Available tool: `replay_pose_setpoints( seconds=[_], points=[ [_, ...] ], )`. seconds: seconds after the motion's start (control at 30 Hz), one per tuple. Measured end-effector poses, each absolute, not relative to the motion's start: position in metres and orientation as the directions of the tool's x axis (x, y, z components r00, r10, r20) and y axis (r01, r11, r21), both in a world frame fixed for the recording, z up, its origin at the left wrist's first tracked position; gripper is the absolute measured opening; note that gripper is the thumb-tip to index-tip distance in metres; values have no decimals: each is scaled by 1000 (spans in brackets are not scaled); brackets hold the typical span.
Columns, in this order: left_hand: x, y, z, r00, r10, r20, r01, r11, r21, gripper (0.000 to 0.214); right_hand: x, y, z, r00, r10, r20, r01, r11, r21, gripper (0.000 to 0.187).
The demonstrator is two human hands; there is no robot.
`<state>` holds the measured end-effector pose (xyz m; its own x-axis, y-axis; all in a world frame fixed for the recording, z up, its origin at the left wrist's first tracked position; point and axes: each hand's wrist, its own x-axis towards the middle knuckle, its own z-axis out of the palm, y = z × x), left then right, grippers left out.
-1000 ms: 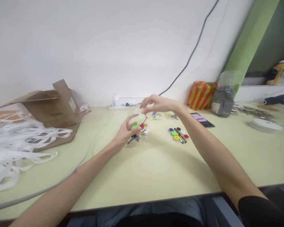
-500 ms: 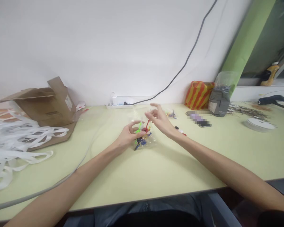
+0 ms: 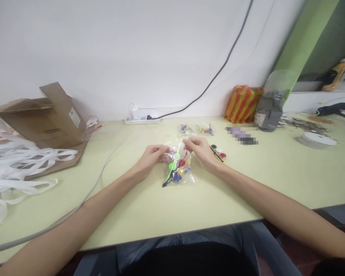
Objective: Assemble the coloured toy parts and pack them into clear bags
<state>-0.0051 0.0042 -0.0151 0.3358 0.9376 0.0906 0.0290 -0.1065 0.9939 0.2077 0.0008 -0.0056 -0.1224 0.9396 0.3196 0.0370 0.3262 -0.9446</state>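
Between my two hands a clear plastic bag [image 3: 178,178] hangs low over the table, its upper edge toward the wall. Inside it are several small coloured plastic pieces with round discs and thin stems, in green, red, blue, yellow and black. My left hand [image 3: 153,157] pinches the bag's upper left corner. At the upper right corner, my right hand [image 3: 199,149] has thumb and fingers closed on the film. Just right of that hand lie loose pieces with black, white and red discs [image 3: 222,155], partly hidden by the wrist.
Two more filled clear bags [image 3: 186,129] lie farther back. A power strip [image 3: 143,120] sits against the wall. On the left are a cardboard box [image 3: 54,126] and white ribbon [image 3: 31,165]; on the right, a striped bag [image 3: 241,103], a grey bag [image 3: 267,115] and a white spool [image 3: 317,141].
My right hand has come down from above the bag and closed on its upper edge. The red piece it was near now lies inside the bag. The view has shifted slightly.
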Motion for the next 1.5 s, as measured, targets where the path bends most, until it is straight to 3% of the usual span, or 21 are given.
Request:
replay_pose_setpoints(
  seconds=[0.33, 0.77, 1.07, 1.23, 1.4, 1.5],
  points=[
    [-7, 4, -10, 299, 949, 102, 52, -124, 991, 35, 209, 8, -15, -120, 960, 252, -101, 241, -965, 27],
    [-8, 4, -11, 223, 952, 208, 78, -230, 970, 50, 204, 8, -18, -114, 962, 247, -139, 231, -963, 28],
    [-6, 2, -8, 195, 953, 230, 39, -242, 969, 37, 203, 2, -14, -101, 971, 219, -270, 185, -945, 12],
    [-9, 4, -8, 195, 951, 241, -12, -243, 970, 24, 206, 10, -19, -110, 964, 244, -216, 217, -952, 15],
    [-10, 4, -6, 202, 944, 261, 55, -277, 959, 36, 212, 14, -21, -185, 940, 286, -149, 261, -954, 26],
    [-9, 2, -6, 182, 953, 241, 111, -264, 958, 38, 211, 12, -20, -219, 923, 318, -20, 321, -947, 32]
  ],
)
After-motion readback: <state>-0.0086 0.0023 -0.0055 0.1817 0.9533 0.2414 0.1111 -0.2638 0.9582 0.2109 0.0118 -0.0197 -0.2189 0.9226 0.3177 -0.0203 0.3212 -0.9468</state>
